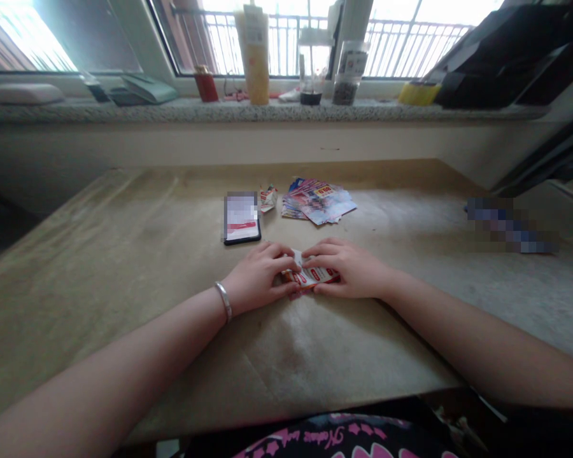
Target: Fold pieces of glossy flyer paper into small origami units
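Note:
A folded paper [310, 275], white with red print, lies flat on the table in front of me. My left hand [262, 275] holds its left end, fingertips on top and thumb along the near edge. On the right end, my right hand [344, 267] grips it the same way, fingers bent over the sheet and thumb at the near side. The fingers hide parts of the paper. Just beyond my left hand is a phone [242, 240] with a lit screen. A crumpled piece of printed paper [268, 198] sits beside the phone.
A fanned pile of colourful leaflets [322, 202] lies beyond my hands. At the far right of the table [172, 331] is a blurred flat item [506, 226]. Along the windowsill [148, 114] stand a tall yellow bottle [255, 60], a red container [205, 84] and clear containers [346, 76].

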`<state>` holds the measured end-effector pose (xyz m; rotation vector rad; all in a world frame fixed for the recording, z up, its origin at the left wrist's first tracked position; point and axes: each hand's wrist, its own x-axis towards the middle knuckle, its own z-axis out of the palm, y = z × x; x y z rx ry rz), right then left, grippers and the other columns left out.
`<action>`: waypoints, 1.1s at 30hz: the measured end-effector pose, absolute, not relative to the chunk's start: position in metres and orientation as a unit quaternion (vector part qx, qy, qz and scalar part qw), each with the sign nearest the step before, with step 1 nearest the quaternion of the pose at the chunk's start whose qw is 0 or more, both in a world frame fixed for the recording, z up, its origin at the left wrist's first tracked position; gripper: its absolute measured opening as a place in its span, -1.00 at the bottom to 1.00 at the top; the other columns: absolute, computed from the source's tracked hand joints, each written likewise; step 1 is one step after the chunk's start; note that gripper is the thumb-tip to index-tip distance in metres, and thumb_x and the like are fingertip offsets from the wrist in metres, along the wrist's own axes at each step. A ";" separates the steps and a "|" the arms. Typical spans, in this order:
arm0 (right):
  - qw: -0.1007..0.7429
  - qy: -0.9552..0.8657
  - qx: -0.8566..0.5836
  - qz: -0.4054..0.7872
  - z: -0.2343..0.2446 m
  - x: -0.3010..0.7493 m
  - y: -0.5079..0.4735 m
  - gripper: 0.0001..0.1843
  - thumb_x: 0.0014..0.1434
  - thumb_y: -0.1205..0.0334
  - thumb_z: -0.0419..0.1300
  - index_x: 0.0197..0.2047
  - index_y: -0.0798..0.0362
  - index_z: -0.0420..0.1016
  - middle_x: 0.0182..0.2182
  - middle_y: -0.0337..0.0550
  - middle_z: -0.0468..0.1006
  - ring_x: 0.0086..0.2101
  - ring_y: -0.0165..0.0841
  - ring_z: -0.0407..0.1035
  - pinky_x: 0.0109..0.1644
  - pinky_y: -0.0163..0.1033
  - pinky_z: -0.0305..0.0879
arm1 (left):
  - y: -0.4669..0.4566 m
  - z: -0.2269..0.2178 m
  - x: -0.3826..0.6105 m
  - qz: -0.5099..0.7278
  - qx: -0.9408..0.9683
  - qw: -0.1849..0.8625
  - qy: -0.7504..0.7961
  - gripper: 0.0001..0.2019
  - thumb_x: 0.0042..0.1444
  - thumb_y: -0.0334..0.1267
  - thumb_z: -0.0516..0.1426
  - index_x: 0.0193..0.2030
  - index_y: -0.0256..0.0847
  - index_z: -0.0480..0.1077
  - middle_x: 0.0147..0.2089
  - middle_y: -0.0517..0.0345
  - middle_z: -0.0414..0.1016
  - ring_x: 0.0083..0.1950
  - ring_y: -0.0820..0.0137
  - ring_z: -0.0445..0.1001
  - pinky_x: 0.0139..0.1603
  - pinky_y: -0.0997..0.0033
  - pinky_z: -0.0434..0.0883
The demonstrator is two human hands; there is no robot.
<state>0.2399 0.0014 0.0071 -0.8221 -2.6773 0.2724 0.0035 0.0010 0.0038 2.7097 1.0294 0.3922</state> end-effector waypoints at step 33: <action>0.203 -0.755 -0.607 0.144 0.003 0.252 0.015 -0.79 0.14 0.10 0.08 -0.43 0.04 0.35 -0.53 -0.23 0.46 -0.51 -0.41 0.29 -0.45 -0.34 0.08 | 0.002 -0.002 -0.003 0.130 0.943 0.036 0.303 -0.64 0.20 0.00 0.05 0.10 0.04 0.38 0.06 0.02 0.26 0.10 0.16 0.22 0.15 0.04 0.26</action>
